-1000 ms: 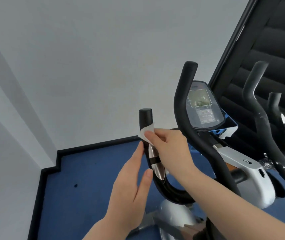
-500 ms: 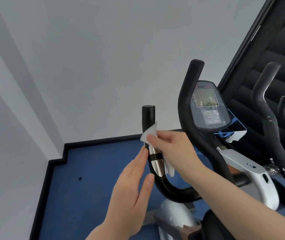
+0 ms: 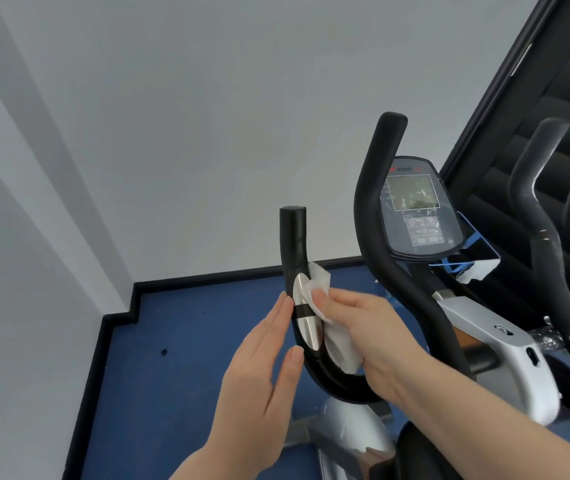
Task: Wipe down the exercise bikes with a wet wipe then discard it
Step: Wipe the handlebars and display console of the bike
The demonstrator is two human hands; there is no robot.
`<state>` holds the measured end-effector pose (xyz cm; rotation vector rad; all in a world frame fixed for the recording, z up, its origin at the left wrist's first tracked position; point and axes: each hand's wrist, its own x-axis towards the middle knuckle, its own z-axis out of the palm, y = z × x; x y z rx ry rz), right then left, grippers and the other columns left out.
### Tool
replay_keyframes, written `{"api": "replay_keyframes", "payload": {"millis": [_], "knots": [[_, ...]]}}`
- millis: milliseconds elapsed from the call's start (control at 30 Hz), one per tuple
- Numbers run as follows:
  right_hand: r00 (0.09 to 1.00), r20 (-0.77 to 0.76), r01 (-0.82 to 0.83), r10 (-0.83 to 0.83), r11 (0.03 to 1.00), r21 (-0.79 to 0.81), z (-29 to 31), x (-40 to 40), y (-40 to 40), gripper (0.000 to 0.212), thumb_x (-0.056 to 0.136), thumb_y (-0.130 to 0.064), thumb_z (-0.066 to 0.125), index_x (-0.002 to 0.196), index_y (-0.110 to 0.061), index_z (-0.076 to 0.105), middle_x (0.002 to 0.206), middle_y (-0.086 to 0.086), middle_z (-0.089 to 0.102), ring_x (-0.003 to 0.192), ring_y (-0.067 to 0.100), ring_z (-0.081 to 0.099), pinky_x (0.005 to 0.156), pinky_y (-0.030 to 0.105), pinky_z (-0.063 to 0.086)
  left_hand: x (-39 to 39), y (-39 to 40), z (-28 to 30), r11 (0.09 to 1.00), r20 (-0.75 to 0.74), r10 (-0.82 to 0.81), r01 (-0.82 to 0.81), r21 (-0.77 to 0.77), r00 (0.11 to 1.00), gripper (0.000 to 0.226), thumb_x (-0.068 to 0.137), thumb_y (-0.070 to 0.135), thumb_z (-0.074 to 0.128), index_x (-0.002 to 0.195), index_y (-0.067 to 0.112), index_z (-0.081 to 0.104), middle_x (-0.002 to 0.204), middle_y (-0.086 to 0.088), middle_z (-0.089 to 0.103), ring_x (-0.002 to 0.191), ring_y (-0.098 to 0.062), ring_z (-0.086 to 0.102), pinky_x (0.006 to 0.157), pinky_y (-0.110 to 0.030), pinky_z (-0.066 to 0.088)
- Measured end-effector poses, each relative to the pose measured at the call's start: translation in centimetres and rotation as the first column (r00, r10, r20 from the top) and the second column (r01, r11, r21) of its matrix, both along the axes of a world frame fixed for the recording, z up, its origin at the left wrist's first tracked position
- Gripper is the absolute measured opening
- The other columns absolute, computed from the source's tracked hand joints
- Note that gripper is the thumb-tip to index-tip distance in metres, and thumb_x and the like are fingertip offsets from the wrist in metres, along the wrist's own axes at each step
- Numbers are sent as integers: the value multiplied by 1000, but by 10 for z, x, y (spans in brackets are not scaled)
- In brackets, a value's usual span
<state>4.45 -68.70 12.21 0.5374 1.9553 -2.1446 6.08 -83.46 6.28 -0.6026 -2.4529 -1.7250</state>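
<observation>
The exercise bike's black left handlebar [image 3: 293, 237] curves up in the middle of the view, with a silver pulse sensor [image 3: 305, 317] on its grip. My right hand [image 3: 363, 330] holds a white wet wipe [image 3: 321, 289] and presses it against the right side of that sensor. My left hand [image 3: 259, 379] is flat with straight fingers, its fingertips touching the left side of the grip. The right handlebar [image 3: 377, 202] and the console [image 3: 415, 216] stand just right of my hands.
A second bike's black handlebars [image 3: 533, 209] rise at the far right before a dark panel [image 3: 553, 98]. A grey wall [image 3: 172, 133] with black skirting bounds the blue floor [image 3: 172, 375] on the left and behind. The bike's silver frame [image 3: 484, 341] sits below the console.
My right hand has slid the wipe down the left handlebar, from just under its top end to the silver sensor. My left hand stays flat against the grip.
</observation>
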Motion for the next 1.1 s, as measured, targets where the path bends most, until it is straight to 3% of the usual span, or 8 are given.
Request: {"api": "replay_keyframes", "payload": {"millis": [133, 267, 433, 633, 700, 800, 933, 1100], "knots": [[994, -10, 106, -107, 990, -96, 3, -15, -9, 27, 92, -22, 61, 88, 2, 72, 77, 17, 68, 62, 20, 64, 56, 25, 55, 0, -1, 0, 1000, -12, -2, 2, -29, 1000, 52, 93, 45, 34, 144, 38, 25, 149, 27, 30, 138, 6, 25, 112, -23, 27], [962, -218, 198, -165, 971, 137, 9, -46, -23, 44, 95, -28, 56, 87, 16, 55, 70, 10, 47, 63, 19, 42, 59, 29, 39, 1, -3, 2, 997, -24, -11, 9, -74, 1000, 53, 94, 46, 31, 145, 38, 22, 150, 29, 25, 138, 8, 21, 115, -31, 26], [954, -292, 102, 65, 846, 523, -4, -29, -28, 25, 93, -32, 51, 77, -13, 56, 63, -4, 52, 60, 11, 46, 58, 25, 39, 1, -4, 5, 997, -42, -6, 3, -83, 999, 53, 92, 46, 32, 144, 41, 21, 149, 32, 23, 137, 10, 22, 115, -28, 25], [858, -504, 240, 96, 793, 559, 13, -63, -31, 24, 97, -25, 49, 73, -25, 48, 60, -3, 49, 56, 10, 44, 52, 18, 38, 0, -6, 6, 989, -70, -9, -1, -145, 997, 52, 93, 48, 30, 144, 44, 19, 149, 35, 17, 137, 12, 18, 113, -15, 15], [800, -566, 247, 197, 752, 611, 19, -65, -27, 18, 96, -19, 53, 85, -32, 58, 75, -14, 60, 70, -1, 54, 66, 7, 40, 0, -6, 6, 987, -72, -14, 2, -160, 997, 52, 94, 48, 29, 144, 43, 17, 150, 35, 17, 138, 11, 17, 113, -14, 14], [699, -608, 344, 378, 568, 748, 29, -74, -21, 22, 94, -12, 56, 112, -14, 69, 114, -6, 68, 102, 5, 59, 88, 7, 41, 0, -5, 4, 989, -63, -25, 15, -147, 998, 53, 95, 45, 29, 146, 38, 18, 151, 30, 20, 138, 10, 17, 114, -22, 19], [605, -517, 451, 605, 275, 849, 26, -77, -17, 13, 90, -6, 58, 99, -10, 68, 104, 2, 68, 81, 29, 64, 62, 39, 56, 1, -4, 5, 989, -50, -5, -3, -146, 999, 52, 93, 49, 27, 144, 43, 16, 150, 32, 20, 138, 11, 16, 116, -23, 20], [565, -523, 443, 638, 300, 845, 12, -68, -5, 32, 86, -2, 58, 114, -13, 67, 132, 0, 59, 107, 22, 63, 71, 39, 58, 0, -11, 3, 975, -39, -21, 12, -220, 999, 53, 90, 57, 21, 142, 51, 12, 147, 42, 11, 139, 13, 7, 112, -9, 7]]}}
